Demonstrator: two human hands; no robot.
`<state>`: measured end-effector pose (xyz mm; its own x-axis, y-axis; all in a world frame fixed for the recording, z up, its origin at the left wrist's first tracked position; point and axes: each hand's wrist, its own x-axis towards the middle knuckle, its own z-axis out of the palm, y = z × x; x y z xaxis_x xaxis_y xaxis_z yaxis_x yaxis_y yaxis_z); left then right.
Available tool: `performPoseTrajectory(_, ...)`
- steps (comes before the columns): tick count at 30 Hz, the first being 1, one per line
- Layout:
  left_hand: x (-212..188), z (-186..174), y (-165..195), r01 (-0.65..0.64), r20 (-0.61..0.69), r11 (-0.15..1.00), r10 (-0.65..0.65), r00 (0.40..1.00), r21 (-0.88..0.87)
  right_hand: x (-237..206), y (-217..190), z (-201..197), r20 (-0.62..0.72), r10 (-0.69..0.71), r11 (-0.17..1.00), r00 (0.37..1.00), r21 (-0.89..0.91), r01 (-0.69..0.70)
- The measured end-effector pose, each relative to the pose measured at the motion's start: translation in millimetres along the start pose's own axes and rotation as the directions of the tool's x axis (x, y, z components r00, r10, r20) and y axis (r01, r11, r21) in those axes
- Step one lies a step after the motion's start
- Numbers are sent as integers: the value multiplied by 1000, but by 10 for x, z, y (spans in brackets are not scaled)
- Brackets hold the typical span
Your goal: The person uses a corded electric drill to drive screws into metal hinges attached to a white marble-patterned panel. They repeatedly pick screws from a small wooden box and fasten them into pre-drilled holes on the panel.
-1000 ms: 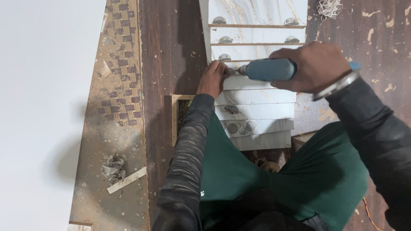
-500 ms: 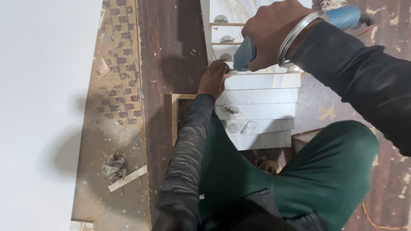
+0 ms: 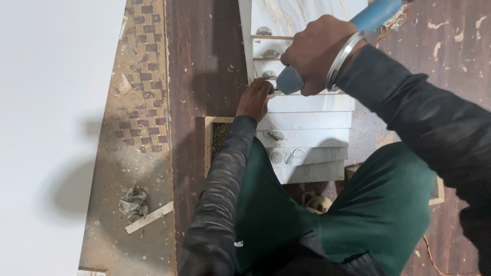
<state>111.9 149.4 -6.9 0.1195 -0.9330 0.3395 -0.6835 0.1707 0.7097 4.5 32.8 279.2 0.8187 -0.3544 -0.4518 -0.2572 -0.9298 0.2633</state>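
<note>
The right hand (image 3: 318, 53) is wrapped tight round a blue power tool (image 3: 353, 38) — its long axis runs from two o'clock down to eight o'clock, working end aimed at eight, just above the stacked white panels (image 3: 312, 120) at top centre. The left hand (image 3: 254, 99) rests with fingers curled at the stack's nine-o'clock edge; whether it grips anything I cannot tell. At seven o'clock of that hand sits a small wooden box (image 3: 208, 145) — dark, grainy bits inside, too small to identify.
</note>
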Motion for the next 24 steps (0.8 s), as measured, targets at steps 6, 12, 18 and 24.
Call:
performPoseTrajectory(6, 24, -38, 41, 12, 0, 999, -12, 1000, 32, 21, -23, 58, -43, 29, 998, 999, -60, -31)
performPoseTrajectory(12, 103, -22, 18, 118, 9, 992, -119, 993, 53, -33, -19, 166, -76, 67, 995, 995, -73, -73)
performPoseTrajectory(18, -181, -341, -238, 392, 113, 354, -602, 790, -849, -783, 209, 488, -416, 152, 972, 896, 229, -59)
performPoseTrajectory(24, -294, -336, -72, 367, 309, -49, -649, 695, -929, -1148, 28, 762, -416, 298, 904, 859, 412, -114)
